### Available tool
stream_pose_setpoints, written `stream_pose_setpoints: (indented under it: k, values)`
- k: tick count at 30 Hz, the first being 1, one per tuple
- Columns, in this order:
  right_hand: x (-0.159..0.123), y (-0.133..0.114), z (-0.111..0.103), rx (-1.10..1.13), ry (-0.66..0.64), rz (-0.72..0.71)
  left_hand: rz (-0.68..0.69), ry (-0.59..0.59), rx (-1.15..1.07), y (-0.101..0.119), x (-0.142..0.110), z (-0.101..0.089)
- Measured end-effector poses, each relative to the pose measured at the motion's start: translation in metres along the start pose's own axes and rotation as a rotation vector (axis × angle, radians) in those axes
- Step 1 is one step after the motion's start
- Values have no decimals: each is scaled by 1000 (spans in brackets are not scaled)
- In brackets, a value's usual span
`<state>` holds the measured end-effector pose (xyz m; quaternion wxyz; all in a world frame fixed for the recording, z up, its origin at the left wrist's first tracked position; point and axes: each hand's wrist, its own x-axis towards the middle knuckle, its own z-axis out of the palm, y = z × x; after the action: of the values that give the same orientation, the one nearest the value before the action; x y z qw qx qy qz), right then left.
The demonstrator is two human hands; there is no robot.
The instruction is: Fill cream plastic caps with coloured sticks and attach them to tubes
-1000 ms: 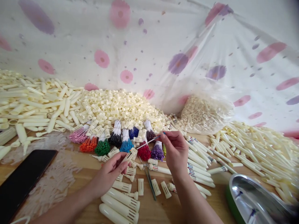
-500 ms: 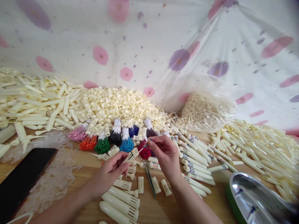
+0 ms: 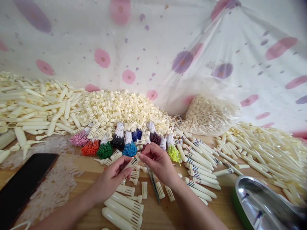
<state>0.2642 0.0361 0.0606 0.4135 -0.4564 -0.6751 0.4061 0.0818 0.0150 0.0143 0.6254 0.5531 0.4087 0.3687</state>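
Note:
My left hand (image 3: pixel 111 179) is closed round a cream slotted pen sleeve (image 3: pixel 132 162), its open end tilted up to the right. Bits of colour show in the sleeve's slots. At that end, my right hand (image 3: pixel 158 163) pinches a thin pen refill with a blue end; the fingers now hide nearly all of it. Behind the hands stand tied bundles of refills, among them light blue (image 3: pixel 129 147), green (image 3: pixel 105 149), orange (image 3: pixel 90 148) and yellow (image 3: pixel 173 151). Tweezers (image 3: pixel 154 187) and loose slotted sleeves (image 3: pixel 144 190) lie below the hands.
Cream pen barrels (image 3: pixel 124 209) lie in front. Pens with coloured slots (image 3: pixel 201 177) are rowed at right, beside a metal-lined green tray (image 3: pixel 249 204). Heaped parts (image 3: pixel 120 105) and a plastic bag of parts (image 3: pixel 211 115) stand behind. A phone (image 3: pixel 26 188) rests at left.
My right hand has moved left and down, bringing the refill to the sleeve's open end. The yellow bundle has come into view behind it. My left hand holds nearly still.

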Motion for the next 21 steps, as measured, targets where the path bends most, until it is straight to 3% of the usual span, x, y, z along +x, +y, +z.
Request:
stream_pose_setpoints:
  k: [10, 18, 21]
  values:
    - [3, 0, -2, 141, -8, 98, 52, 10, 24, 2, -1, 1]
    - [-5, -17, -15, 67, -23, 69, 279, 222, 199, -2, -3, -5]
    - [-5, -19, -23, -118, -36, 16, 371, 275, 234, -1, -2, -6]
